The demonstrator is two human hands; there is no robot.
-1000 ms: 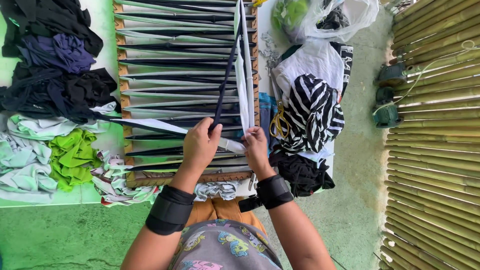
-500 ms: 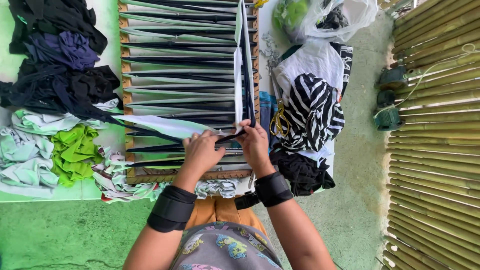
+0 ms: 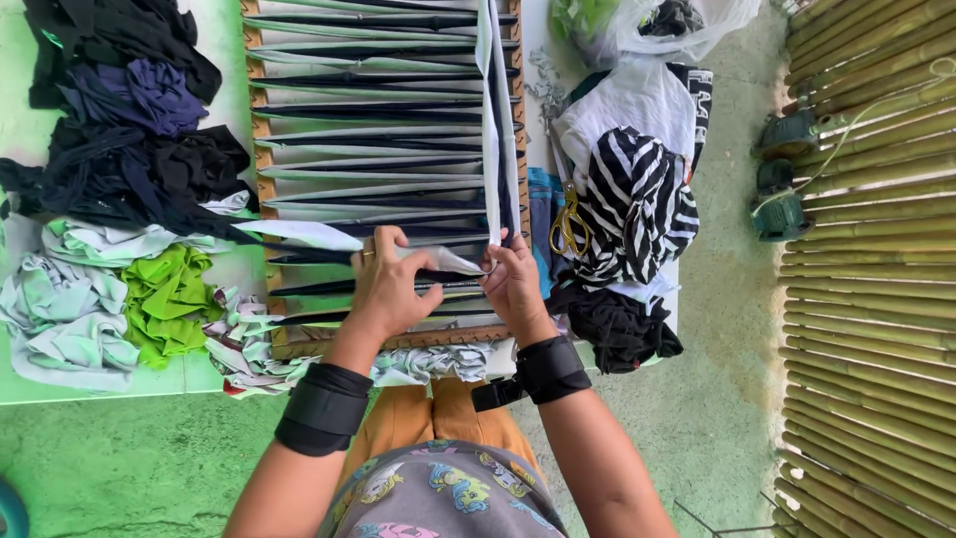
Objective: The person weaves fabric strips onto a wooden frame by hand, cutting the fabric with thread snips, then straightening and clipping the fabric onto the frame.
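Left hand (image 3: 388, 284): fingers spread flat, pressing a pale cloth strip (image 3: 299, 235) down onto the wooden frame (image 3: 261, 149). One ring on that hand. Right hand (image 3: 516, 284): fingers pinched shut on the strip's pointed end, just beside the left thumb, near the frame's near right corner.

One black wrist wrap on each arm, two in all.

Frame: one, filling the middle of the counter (image 3: 100, 384), strung across with many dark and pale strips, too many to count surely. Two upright strips (image 3: 495, 120) run along its right edge. Its near edge meets a bunch of patterned scraps.

Left of frame: dark cloth heap (image 3: 129, 120) at the far left corner, one bright green piece (image 3: 169, 299) and pale mint rags by the near left edge. Little bare counter there.

Right of frame: one pair of yellow-handled scissors (image 3: 568, 224), one striped black-and-white garment (image 3: 637, 204), one black bundle (image 3: 617, 324) at the near right edge, one clear bag (image 3: 667, 25) at the far edge. Open concrete floor beyond, then bamboo slats (image 3: 876, 299).
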